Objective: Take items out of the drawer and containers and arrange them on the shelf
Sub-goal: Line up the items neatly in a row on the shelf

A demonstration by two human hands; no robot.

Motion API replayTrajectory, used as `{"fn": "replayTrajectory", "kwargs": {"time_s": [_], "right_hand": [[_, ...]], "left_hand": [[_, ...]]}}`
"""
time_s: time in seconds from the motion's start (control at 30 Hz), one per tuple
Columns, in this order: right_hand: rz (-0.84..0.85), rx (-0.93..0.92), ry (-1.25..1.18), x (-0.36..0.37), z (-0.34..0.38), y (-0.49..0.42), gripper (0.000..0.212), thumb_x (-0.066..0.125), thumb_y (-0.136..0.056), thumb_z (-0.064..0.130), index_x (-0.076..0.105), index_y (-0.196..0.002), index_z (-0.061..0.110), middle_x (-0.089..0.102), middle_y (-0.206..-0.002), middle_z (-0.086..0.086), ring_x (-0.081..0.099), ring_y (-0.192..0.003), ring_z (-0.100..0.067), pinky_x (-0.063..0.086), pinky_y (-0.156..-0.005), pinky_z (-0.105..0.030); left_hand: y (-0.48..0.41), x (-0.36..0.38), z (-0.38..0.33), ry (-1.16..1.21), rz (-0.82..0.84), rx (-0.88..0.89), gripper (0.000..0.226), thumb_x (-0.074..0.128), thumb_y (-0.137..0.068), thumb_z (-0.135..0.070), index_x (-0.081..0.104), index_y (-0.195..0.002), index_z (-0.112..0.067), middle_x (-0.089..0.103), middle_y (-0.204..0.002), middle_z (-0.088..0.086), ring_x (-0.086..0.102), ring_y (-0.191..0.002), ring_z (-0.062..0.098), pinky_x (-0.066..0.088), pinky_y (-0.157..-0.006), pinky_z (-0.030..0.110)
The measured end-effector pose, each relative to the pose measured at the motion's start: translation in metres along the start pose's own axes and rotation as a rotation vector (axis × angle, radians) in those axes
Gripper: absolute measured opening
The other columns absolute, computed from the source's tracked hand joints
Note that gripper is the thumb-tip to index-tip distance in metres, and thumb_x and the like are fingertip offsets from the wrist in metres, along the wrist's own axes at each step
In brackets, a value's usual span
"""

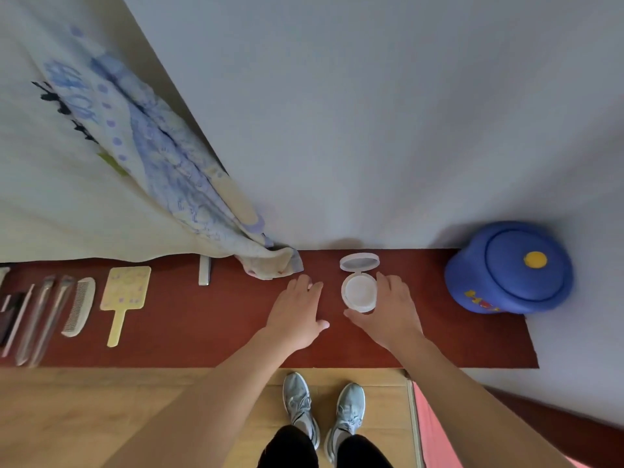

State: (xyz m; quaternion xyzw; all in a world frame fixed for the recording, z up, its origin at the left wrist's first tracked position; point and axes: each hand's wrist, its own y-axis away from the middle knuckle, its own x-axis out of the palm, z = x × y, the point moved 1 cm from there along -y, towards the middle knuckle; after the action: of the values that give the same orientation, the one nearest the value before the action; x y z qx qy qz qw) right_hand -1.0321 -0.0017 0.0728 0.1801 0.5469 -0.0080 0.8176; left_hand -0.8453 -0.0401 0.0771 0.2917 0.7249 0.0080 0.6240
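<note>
2 forearms point(236, 383) reaching over shelf point(202, 332) | left hand point(297, 312) flat, fingers spread | right hand point(391, 312) gripping open compact point(359, 292) on shelf | comb point(78, 305), mirror point(123, 298) already laid out | blue pot point(510, 268) lidded, likely pending

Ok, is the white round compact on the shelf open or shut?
Open: the white compact has its hinged lid flipped back, pale inside exposed; the right hand curls round its lower half.
</note>
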Motion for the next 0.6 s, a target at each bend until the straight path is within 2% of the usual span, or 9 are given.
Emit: {"fn": "replayTrajectory", "kwargs": {"time_s": [0.27, 0.6], "right_hand": [[-0.034, -0.010, -0.081, 0.011, -0.002, -0.006, 0.079, 0.079, -0.063, 0.054, 0.048, -0.124, 0.015, 0.046, -0.116, -0.002, 0.048, -0.109, -0.023, 0.046, -0.092, -0.037], [-0.059, -0.062, -0.112, 0.004, 0.021, 0.010, 0.077, 0.078, -0.065, 0.055, 0.046, -0.125, 0.018, 0.045, -0.121, 0.002, 0.045, -0.112, -0.018, 0.043, -0.094, -0.031]], "left_hand": [[-0.001, 0.005, 0.003, 0.024, -0.032, 0.014, 0.080, 0.068, -0.083, -0.053, 0.032, -0.148, -0.021, 0.038, -0.136, 0.001, 0.040, -0.122, 0.021, 0.042, -0.100, 0.033], [0.019, 0.007, 0.028, 0.040, -0.060, -0.025, 0.075, 0.066, -0.085, -0.051, 0.035, -0.146, -0.021, 0.040, -0.135, 0.000, 0.042, -0.119, 0.019, 0.043, -0.099, 0.032]]}}
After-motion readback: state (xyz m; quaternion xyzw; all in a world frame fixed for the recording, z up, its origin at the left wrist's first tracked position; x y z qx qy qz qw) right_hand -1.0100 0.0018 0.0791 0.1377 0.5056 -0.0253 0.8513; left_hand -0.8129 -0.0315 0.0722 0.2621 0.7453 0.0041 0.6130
